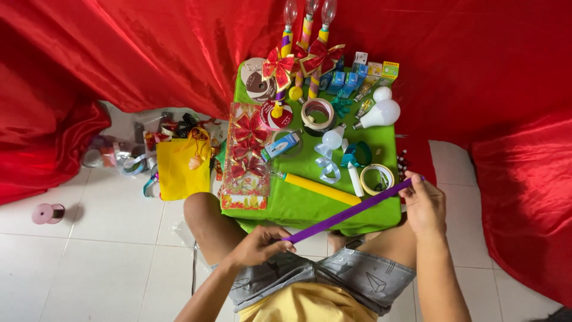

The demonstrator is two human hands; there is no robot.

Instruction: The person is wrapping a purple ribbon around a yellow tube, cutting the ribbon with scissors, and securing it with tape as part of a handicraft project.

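A long purple strip stretches slantwise between my two hands, above the near edge of a small table under a green cloth. My left hand pinches its lower end over my lap. My right hand grips its upper end at the table's right corner. Just beyond the strip lie a yellow tube and a roll of tape.
On the table sit white light bulbs, tape rolls, small boxes, a packet of red bows and three wrapped bulb stems with bows. A yellow bag and clutter lie left on the tiled floor. Red fabric hangs all around.
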